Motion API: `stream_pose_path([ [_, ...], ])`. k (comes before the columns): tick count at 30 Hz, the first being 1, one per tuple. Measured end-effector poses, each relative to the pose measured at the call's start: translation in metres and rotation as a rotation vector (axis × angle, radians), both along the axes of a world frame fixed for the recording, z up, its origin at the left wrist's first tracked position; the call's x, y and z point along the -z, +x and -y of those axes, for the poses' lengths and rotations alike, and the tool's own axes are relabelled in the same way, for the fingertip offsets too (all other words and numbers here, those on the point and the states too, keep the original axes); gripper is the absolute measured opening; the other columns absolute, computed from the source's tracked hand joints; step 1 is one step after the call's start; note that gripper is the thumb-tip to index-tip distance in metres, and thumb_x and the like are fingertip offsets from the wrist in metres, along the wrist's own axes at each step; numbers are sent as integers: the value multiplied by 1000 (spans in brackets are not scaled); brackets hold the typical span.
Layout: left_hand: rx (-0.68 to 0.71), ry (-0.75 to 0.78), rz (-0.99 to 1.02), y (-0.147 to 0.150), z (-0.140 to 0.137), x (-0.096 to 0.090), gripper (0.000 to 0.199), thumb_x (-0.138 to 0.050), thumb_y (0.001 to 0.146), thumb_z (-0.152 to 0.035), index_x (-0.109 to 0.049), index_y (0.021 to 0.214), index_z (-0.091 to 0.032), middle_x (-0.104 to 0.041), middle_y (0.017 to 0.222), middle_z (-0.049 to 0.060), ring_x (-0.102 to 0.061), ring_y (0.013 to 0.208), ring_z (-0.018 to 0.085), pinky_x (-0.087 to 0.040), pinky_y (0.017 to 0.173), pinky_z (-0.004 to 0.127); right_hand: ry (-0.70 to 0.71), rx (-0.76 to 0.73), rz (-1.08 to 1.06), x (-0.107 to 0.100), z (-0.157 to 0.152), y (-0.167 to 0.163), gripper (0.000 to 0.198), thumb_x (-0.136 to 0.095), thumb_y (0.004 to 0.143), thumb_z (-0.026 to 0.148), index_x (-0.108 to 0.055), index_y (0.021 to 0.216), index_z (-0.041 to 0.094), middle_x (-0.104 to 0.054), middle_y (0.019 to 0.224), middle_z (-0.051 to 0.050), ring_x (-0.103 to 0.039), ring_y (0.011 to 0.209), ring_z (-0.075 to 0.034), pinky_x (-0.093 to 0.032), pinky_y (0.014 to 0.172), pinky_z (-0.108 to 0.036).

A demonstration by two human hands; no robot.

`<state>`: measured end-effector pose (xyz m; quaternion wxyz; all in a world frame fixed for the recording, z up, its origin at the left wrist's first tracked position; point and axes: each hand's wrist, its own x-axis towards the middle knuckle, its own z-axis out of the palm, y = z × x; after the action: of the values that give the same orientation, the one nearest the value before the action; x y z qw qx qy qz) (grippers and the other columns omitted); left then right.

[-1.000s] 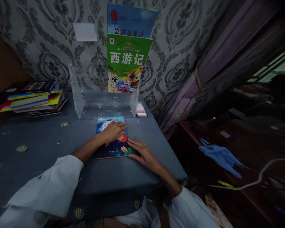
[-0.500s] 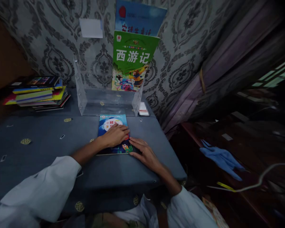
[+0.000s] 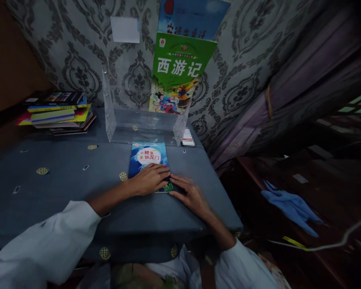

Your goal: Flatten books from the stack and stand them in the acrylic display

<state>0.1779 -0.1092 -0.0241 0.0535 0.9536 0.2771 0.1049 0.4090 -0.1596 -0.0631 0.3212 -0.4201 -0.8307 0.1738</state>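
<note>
Books in a loose stack (image 3: 58, 113) lie at ten o'clock on the grey-blue tablecloth (image 3: 63, 176), flat and well apart from both hands. Clear acrylic rack (image 3: 144, 120) stands at twelve o'clock against the patterned wallpaper; its right side holds a green picture book (image 3: 180, 66) upright in front and a blue-covered book (image 3: 195, 18) behind and above, while its left side and front trough look bare. Blue picture book (image 3: 149, 158) lies flat just in front of the rack, long axis running from six to twelve o'clock, title end toward the rack. Left hand (image 3: 150, 179), open and palm down, fingers spread, rests on the near half of the cover. Right hand (image 3: 191, 194), also flat and open, touches the near right corner at about four o'clock from the book's middle, fingertips meeting the left hand's. Both hands grip nothing; the left lies more squarely on the cover. Blue cloth (image 3: 291, 206) lies at three o'clock on dark furniture, off the table.
</note>
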Motion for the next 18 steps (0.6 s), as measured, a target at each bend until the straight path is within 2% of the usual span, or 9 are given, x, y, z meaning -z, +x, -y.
stream_pose_path([
  [5, -22, 21, 16, -1, 9, 5, 66, -41, 99, -65, -52, 142, -16, -54, 150, 14, -44, 143, 28, -30, 118, 44, -3, -9, -39, 0, 0, 1, 39, -70, 91, 42, -70, 127, 26, -69, 132, -12, -64, 124, -30, -52, 105, -54],
  [7, -22, 38, 27, -1, 11, 8, 71, -38, 98, -70, -49, 144, -17, -52, 151, 15, -42, 145, 29, -27, 119, 45, -14, -11, -44, -1, 1, 1, 39, -71, 90, 42, -70, 127, 27, -69, 132, -12, -64, 124, -31, -52, 105, -55],
  [18, -11, 63, -10, -2, 13, 14, 72, -50, 97, -60, -45, 146, -9, -48, 153, 18, -38, 147, 30, -25, 120, 44, -25, 18, -61, -8, 8, -2, 35, -64, 94, 40, -71, 125, 24, -69, 132, -12, -63, 125, -29, -49, 108, -53],
])
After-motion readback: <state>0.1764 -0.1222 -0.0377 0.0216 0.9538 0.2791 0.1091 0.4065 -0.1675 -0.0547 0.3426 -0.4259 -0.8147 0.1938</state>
